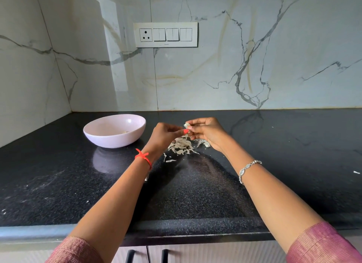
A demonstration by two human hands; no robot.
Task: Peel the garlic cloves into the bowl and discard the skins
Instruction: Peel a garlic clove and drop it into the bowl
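Note:
A pale pink bowl (109,139) stands on the black counter at the left, with a peeled clove (125,132) lying inside it. Both hands are raised just right of the bowl. My right hand (207,133) pinches a small garlic clove (187,124) between thumb and fingers. My left hand (166,134) has its fingers curled and its fingertips meet the clove's lower side, pinching at its skin. Under the hands lies a heap of papery garlic skins (181,146), with an unpeeled clove (206,144) at its right edge.
The black granite counter (195,194) ends in a front edge near me, with cabinet handles (130,256) below. A marble wall with a switch panel (165,34) rises behind. Stray skin flakes (356,172) lie at the far right.

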